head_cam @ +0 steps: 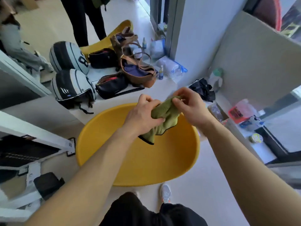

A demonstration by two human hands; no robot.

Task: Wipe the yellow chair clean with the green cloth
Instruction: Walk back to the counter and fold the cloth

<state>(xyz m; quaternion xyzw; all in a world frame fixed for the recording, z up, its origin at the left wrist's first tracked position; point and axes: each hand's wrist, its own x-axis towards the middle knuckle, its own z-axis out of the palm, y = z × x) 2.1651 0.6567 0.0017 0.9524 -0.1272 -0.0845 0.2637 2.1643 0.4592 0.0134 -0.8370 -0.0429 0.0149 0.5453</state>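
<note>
Left hand (143,116), right hand (190,106) both gripping green cloth (164,115) over yellow chair (162,160) far edge. Brown bag (144,77) beyond sitting open, holding purple stuff (132,70).

Helmet (73,88), black pouch (112,86), brown bag (138,70)

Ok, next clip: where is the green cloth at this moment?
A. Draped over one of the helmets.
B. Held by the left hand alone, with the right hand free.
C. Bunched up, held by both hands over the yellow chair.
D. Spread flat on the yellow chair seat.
C: the left hand grips the bunched green cloth and the right hand pinches its upper end, over the yellow chair.
</note>
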